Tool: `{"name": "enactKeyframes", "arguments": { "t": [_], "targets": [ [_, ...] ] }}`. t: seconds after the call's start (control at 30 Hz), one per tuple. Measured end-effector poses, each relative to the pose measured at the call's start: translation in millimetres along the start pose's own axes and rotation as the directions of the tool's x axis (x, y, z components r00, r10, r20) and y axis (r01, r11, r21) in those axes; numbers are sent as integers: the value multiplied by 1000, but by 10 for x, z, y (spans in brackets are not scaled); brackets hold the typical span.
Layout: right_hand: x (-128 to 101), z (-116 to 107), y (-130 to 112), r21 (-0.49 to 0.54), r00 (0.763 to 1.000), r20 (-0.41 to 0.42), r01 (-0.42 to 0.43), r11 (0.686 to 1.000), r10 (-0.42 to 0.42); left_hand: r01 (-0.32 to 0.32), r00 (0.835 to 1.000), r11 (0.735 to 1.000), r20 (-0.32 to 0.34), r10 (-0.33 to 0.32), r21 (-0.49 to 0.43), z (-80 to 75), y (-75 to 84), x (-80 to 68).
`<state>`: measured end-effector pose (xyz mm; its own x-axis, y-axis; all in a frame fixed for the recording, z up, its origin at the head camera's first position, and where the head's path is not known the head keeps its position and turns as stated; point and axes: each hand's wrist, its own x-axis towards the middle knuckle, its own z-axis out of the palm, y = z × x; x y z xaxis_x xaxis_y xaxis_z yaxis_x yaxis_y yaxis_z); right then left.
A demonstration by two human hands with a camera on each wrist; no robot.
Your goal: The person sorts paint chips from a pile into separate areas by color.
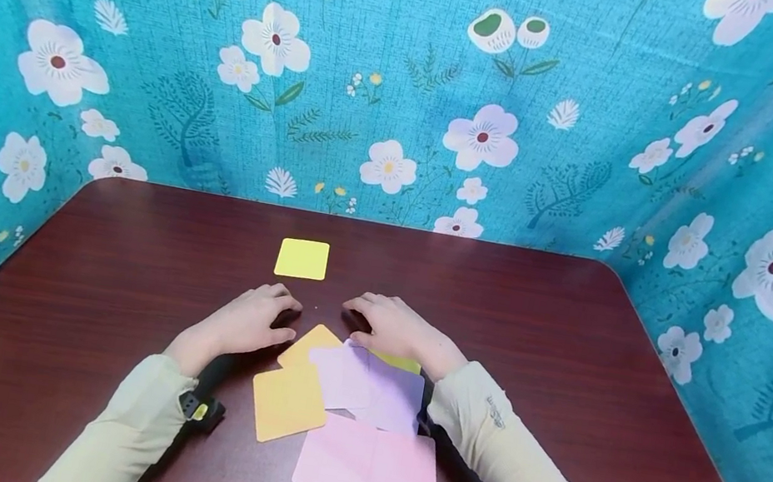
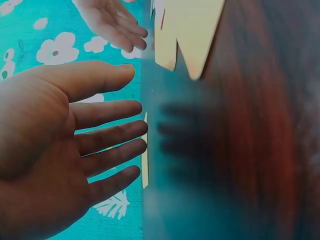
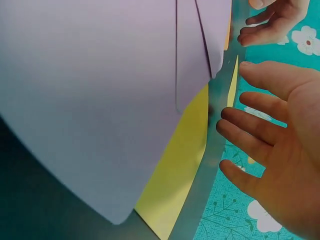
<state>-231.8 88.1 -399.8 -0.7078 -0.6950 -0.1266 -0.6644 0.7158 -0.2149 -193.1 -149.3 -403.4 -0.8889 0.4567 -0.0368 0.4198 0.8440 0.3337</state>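
Both hands rest palm down on a dark brown table (image 1: 83, 286), holding nothing. My left hand (image 1: 252, 321) lies with relaxed fingers just left of an orange card (image 1: 311, 345). My right hand (image 1: 384, 323) lies beside it, its wrist over a yellow card (image 1: 401, 362) that is mostly hidden. Overlapping cards spread toward me: a second orange card (image 1: 287, 402), lilac cards (image 1: 371, 389) and pink cards (image 1: 369, 467). A single yellow card (image 1: 303, 259) lies alone just beyond the hands. The left wrist view shows the left hand (image 2: 100, 145) with fingers spread straight; the right wrist view shows the right hand (image 3: 270, 145) likewise.
A blue floral cloth (image 1: 411, 85) walls in the table at the back and on both sides. A black wrist strap (image 1: 202, 407) with a yellow spot sits on the left forearm. Bare tabletop extends to the left and right of the cards.
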Motion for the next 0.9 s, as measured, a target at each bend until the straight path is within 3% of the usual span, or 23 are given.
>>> {"name": "enactKeyframes", "arguments": {
  "t": [0.3,0.6,0.9],
  "targets": [
    [-102,12,-118,-11,998,-22,63,998,-63,-43,999,999,-15,44,26,7,51,-109],
    [-224,57,-234,12,994,-22,111,994,-111,-13,1000,1000,-7,13,17,60,129,-237],
    [-296,109,-373,-15,991,-2,131,991,-131,-22,1000,1000,4,22,-10,75,222,-397]
  ]
}}
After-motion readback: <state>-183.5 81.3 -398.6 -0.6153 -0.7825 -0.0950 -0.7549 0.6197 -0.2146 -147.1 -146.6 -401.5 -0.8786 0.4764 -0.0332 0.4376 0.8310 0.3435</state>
